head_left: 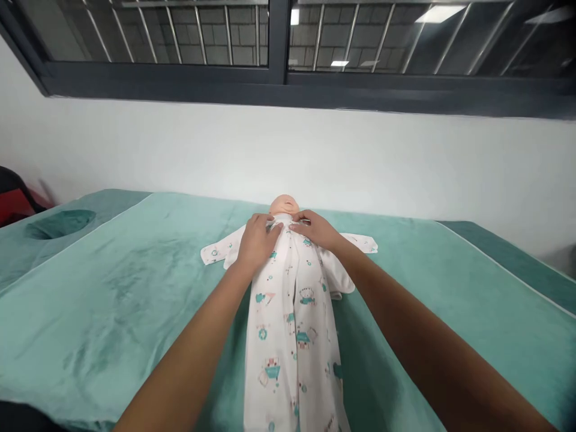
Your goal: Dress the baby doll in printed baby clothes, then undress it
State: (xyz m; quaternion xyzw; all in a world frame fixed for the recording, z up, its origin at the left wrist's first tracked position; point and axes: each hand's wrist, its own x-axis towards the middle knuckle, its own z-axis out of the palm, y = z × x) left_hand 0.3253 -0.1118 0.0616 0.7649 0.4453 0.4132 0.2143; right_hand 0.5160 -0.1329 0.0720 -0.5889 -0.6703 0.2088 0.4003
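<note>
A baby doll point(284, 204) lies on its back, its head toward the wall and its body covered by a long white baby sleepsuit point(292, 324) with teal and pink prints. A line of small fasteners runs down the front. Both long sleeves stretch out sideways, and more white cloth shows beneath them. At the left of the neckline, my left hand point(260, 240) has thumb and fingers closed on the collar cloth. My right hand point(317, 230) grips the collar from the other side, thumb on the chest and fingers bent by the neck. The doll's limbs are hidden.
Underneath is a teal plush bed cover point(135, 300) with pale seams and a round hollow point(60, 224) at left. A white wall point(288, 150) rises behind, below a dark-framed window point(279, 84) with metal bars. A red and black object point(18, 198) stands at far left.
</note>
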